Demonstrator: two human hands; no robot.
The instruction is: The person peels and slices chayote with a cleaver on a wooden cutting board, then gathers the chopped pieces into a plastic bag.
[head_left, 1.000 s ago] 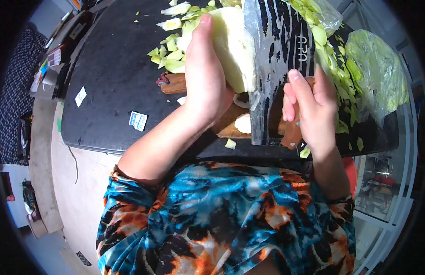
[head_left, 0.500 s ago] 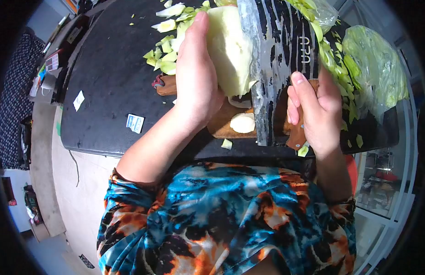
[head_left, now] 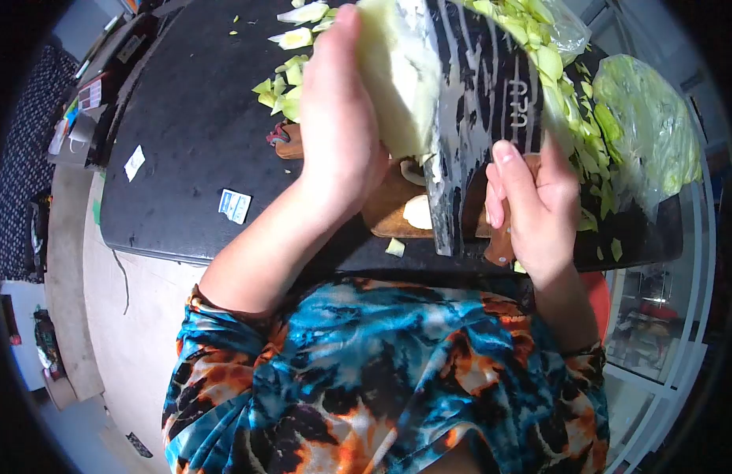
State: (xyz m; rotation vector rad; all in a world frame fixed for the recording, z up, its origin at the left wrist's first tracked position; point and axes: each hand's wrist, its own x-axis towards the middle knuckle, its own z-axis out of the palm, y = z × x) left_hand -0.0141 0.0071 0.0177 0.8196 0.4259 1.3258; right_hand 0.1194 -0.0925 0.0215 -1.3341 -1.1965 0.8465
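Note:
My left hand (head_left: pixel 342 134) grips a large pale green vegetable (head_left: pixel 394 71) from its left side; most of the fingers are hidden. My right hand (head_left: pixel 536 205) is closed round the wooden handle of a cleaver (head_left: pixel 484 103). Its broad dark blade, streaked with wet pale residue, lies against the vegetable's right side. Below them is a wooden cutting board (head_left: pixel 386 209), partly covered by my hands and the blade. A pale round slice (head_left: pixel 417 212) rests on the board, close to the blade's lower end.
Green slices (head_left: pixel 555 67) are heaped right of the cleaver, and more cut pieces (head_left: pixel 283 91) lie left of my left hand. A clear bag of leafy greens (head_left: pixel 650 126) stands at the right. A small blue-and-white packet (head_left: pixel 235 206) sits on the black table (head_left: pixel 184 142).
The cleaver and my right hand have shifted slightly left, and the blade has tilted. The vegetable has moved a little upward in view, still in my left hand. The view itself has shifted slightly.

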